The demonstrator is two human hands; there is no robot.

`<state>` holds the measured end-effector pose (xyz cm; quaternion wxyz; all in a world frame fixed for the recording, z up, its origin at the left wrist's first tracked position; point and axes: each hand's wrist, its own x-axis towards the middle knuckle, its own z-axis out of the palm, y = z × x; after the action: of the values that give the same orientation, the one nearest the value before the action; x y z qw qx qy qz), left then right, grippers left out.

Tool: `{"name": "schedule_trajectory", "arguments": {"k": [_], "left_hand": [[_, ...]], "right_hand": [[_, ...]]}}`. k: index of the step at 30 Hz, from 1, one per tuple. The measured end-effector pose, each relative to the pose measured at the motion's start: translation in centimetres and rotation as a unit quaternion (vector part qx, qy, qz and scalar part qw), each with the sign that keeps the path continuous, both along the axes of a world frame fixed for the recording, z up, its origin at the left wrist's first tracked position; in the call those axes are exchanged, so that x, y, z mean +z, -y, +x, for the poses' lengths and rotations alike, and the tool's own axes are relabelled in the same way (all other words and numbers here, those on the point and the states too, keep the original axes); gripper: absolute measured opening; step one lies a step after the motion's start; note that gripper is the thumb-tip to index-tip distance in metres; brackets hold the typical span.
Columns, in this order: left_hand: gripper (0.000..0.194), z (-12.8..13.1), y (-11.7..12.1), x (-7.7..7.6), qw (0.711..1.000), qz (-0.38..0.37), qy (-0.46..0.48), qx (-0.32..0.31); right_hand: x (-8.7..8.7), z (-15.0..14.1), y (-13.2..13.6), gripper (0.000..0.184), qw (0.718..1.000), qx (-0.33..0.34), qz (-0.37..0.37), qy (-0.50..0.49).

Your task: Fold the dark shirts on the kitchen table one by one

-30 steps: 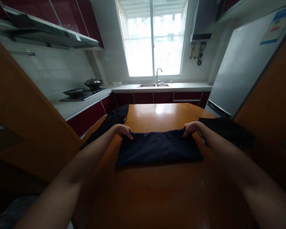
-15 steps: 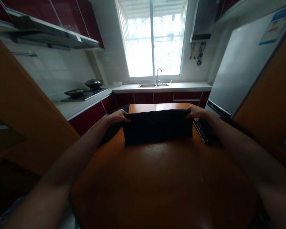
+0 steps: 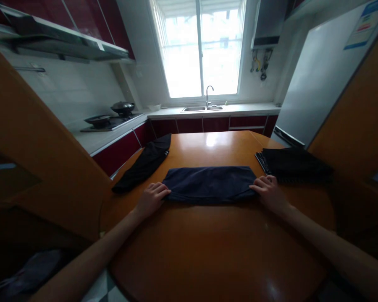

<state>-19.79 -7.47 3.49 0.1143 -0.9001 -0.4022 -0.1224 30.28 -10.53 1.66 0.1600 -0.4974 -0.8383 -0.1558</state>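
A folded dark blue garment (image 3: 209, 184) lies flat on the orange wooden table (image 3: 208, 247), in the middle. My left hand (image 3: 151, 199) grips its near left corner, fingers curled on the cloth edge. At the near right corner my right hand (image 3: 269, 192) does the same, fingers pinched on the fabric. Both forearms reach in from the bottom corners.
A black garment (image 3: 143, 165) hangs over the table's left edge. A folded dark pile (image 3: 294, 169) sits at the right. Behind are a counter with a sink (image 3: 203, 109), a stove with pans (image 3: 108, 119), a window and a fridge (image 3: 321, 79).
The garment was lifted by its far edge and folded toward me; it now lies as a narrower strip, and both hands have come back to its near corners.
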Motion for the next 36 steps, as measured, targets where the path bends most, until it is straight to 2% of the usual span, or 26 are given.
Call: {"name": "schedule_trajectory", "arguments": {"k": [1,3,5,7,9,10,12,14,16,18,20,22,24,29,32,36], "left_hand": [[0.031,-0.4,0.7,-0.5,1.0,-0.003,-0.003,0.003],[0.029,-1.3,1.3,-0.4,1.0,-0.024,-0.007,0.01],[0.028,-2.1,1.3,0.6,0.997,-0.069,-0.016,0.007],[0.037,-2.1,0.8,2.2,0.993,-0.12,-0.018,0.001],[0.044,-0.3,-0.2,3.6,0.99,-0.139,0.014,0.006],[0.046,1.3,-0.8,4.0,0.99,-0.133,0.042,0.011],[0.051,5.9,-2.4,4.2,0.989,-0.097,0.107,0.02],[0.053,11.2,-4.1,3.1,0.991,-0.075,0.113,0.013],[0.052,15.9,-5.8,1.2,0.993,-0.078,0.09,0.019],[0.052,18.8,-7.0,-1.1,0.993,-0.098,0.052,0.033],[0.054,20.0,-7.6,-3.0,0.993,-0.108,0.027,0.045],[0.055,20.1,-7.7,-4.3,0.992,-0.111,0.02,0.05],[0.056,19.8,-7.5,-4.7,0.992,-0.109,0.025,0.06],[0.065,18.6,-6.6,-4.3,0.985,-0.114,0.04,0.126],[0.071,15.3,-6.0,-4.1,0.971,-0.138,0.04,0.189],[0.074,8.9,-5.4,-4.2,0.94,-0.164,0.023,0.298]], "right_hand": [[-0.6,0.1,1.0,0.039,1.0,-0.001,-0.007,0.001],[-1.0,0.6,2.4,0.042,0.999,-0.014,-0.035,-0.001],[-0.9,1.4,3.1,0.043,0.996,-0.036,-0.084,-0.003],[-0.2,2.0,2.7,0.042,0.988,-0.046,-0.147,-0.007],[0.8,1.3,1.0,0.042,0.98,-0.035,-0.192,-0.025],[1.4,0.4,-0.2,0.043,0.979,-0.026,-0.197,-0.042],[2.5,-2.9,-3.1,0.045,0.981,-0.046,-0.164,-0.096],[2.9,-7.2,-5.9,0.048,0.979,-0.076,-0.129,-0.134],[2.4,-11.4,-7.8,0.051,0.98,-0.084,-0.128,-0.128],[1.0,-14.4,-8.8,0.055,0.978,-0.091,-0.148,-0.111],[-0.8,-15.9,-8.9,0.058,0.977,-0.09,-0.164,-0.101],[-2.2,-16.2,-8.8,0.06,0.977,-0.09,-0.17,-0.096],[-3.0,-16.1,-8.6,0.06,0.976,-0.101,-0.171,-0.093],[-3.0,-15.1,-8.5,0.064,0.96,-0.165,-0.202,-0.096],[-2.9,-13.2,-7.9,0.072,0.945,-0.217,-0.219,-0.104],[-3.2,-9.5,-6.9,0.075,0.926,-0.287,-0.221,-0.108]]}}
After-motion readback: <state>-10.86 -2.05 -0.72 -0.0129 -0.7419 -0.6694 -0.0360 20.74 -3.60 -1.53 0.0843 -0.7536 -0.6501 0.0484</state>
